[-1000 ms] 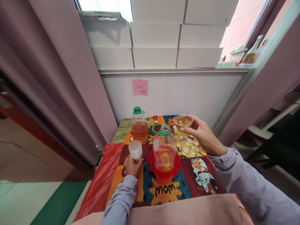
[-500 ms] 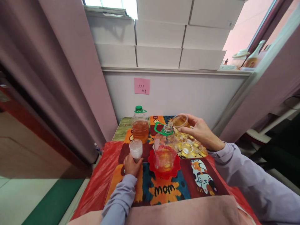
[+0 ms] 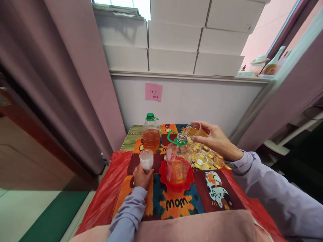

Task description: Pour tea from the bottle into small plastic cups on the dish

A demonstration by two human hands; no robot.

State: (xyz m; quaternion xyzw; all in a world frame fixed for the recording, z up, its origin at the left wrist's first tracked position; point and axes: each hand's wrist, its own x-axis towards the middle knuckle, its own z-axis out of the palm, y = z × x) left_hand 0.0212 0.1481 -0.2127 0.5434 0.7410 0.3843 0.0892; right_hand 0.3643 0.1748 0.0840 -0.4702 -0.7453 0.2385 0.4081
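Leaning left, one clear cup (image 3: 193,130) of amber liquid sits gripped between thumb and fingers of the right hand (image 3: 219,139), its axis well off upright, rim at the mouth of the uncapped bottle (image 3: 178,168). The left hand (image 3: 142,176) has its fingers curled around one stack of clear cups (image 3: 146,159), upright, openings skyward. Two bottles stand vertical: the uncapped one between both hands in one red dish (image 3: 176,187), the green-capped bottle (image 3: 150,138) beyond the left fingers. Below the right fingers cluster several small cups (image 3: 201,160), too overlapped to count.
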